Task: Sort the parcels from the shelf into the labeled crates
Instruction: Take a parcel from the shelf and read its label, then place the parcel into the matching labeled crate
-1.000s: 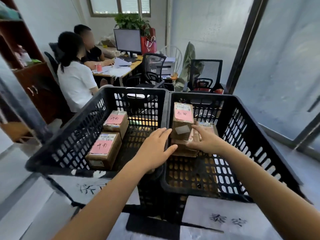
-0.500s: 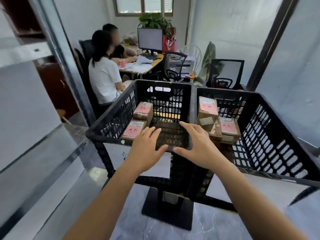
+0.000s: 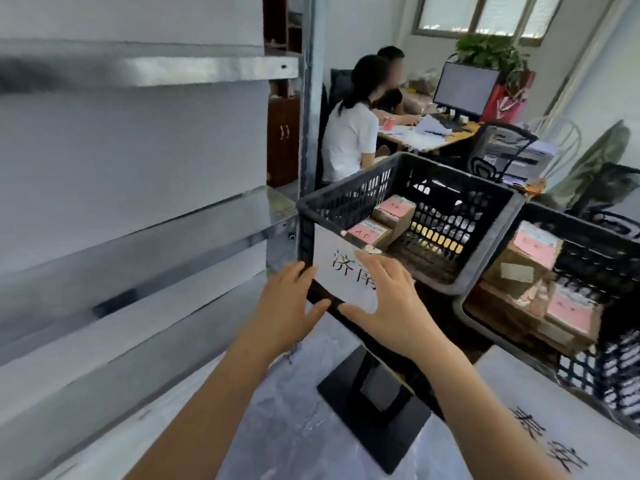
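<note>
Holding 2 parcels (image 3: 381, 223), L crate (image 3: 346, 183) beside R crate (image 3: 588, 225) w/ maybe 4; L hand (image 3: 287, 306), R hand (image 3: 391, 306): fingers (image 3: 370, 268) spread, empty.

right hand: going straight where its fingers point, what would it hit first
Probably the white label on the front of the left crate, just ahead of the right hand; depth is unclear.

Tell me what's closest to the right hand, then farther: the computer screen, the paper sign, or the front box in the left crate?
1. The paper sign, on the left crate, just behind the right hand.
2. The front box, inside that crate, behind the sign.
3. The computer screen, far back across the room.
</note>
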